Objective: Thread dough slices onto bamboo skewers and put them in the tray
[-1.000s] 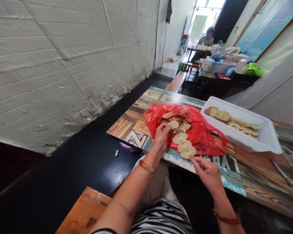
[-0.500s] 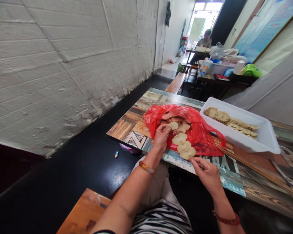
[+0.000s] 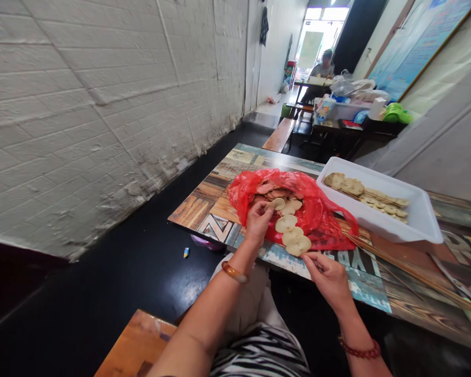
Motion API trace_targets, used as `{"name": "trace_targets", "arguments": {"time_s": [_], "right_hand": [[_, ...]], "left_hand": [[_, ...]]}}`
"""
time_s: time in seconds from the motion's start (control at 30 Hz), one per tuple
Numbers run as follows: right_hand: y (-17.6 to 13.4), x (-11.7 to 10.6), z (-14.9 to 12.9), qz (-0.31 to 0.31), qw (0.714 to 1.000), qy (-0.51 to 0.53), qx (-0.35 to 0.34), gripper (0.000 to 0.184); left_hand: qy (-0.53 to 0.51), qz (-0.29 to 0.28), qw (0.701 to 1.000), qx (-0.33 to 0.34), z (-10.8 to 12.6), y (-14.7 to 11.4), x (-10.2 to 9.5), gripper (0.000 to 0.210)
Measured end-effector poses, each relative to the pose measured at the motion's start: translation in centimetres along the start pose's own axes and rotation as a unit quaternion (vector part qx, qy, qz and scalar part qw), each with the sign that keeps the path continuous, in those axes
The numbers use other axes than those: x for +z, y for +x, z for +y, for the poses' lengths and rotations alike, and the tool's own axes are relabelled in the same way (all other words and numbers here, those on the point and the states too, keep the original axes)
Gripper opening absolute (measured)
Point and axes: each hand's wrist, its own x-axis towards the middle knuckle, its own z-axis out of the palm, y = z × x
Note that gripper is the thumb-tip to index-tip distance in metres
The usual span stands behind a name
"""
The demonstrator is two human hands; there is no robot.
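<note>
Between thumb and fingers, my left hand pinches a pale round slice at the mouth of a red plastic bag. My right hand is closed on the near end of a skewer, which is mostly hidden by the several pale slices threaded along it. The skewered slices hang over the table's near edge, in front of the bag. More loose slices lie heaped inside the open bag. What the slices are made of I cannot tell.
A white tub holding several filled skewers stands right of the bag. Bare bamboo skewers and scissors lie on the table to the right. A wooden stool is at lower left. A person sits far back.
The view has shifted slightly, so the whole scene sits a little further left. Both hands keep nearly the same pose, the left one still at the slice, the right one on the skewer.
</note>
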Motion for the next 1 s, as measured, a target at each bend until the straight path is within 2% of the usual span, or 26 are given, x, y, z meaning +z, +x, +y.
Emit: {"name": "trace_targets", "arguments": {"time_s": [0.1, 0.5, 0.7, 1.0], "right_hand": [[0.0, 0.1, -0.1, 0.001, 1.0, 0.002, 0.0, 0.034], [-0.2, 0.2, -0.2, 0.027, 0.999, -0.028, -0.024, 0.032], [-0.4, 0.2, -0.1, 0.021, 0.999, -0.029, -0.036, 0.031], [-0.5, 0.3, -0.2, 0.027, 0.999, -0.026, -0.039, 0.03]], "left_hand": [[0.003, 0.001, 1.0, -0.007, 0.2, -0.2, 0.2, 0.022], [-0.089, -0.025, 0.992, -0.085, 0.7, -0.7, 0.2, 0.03], [-0.125, -0.058, 0.986, -0.098, 0.7, -0.5, -0.3, 0.033], [-0.151, -0.047, 0.98, -0.119, 0.5, -0.2, -0.7, 0.032]]}}
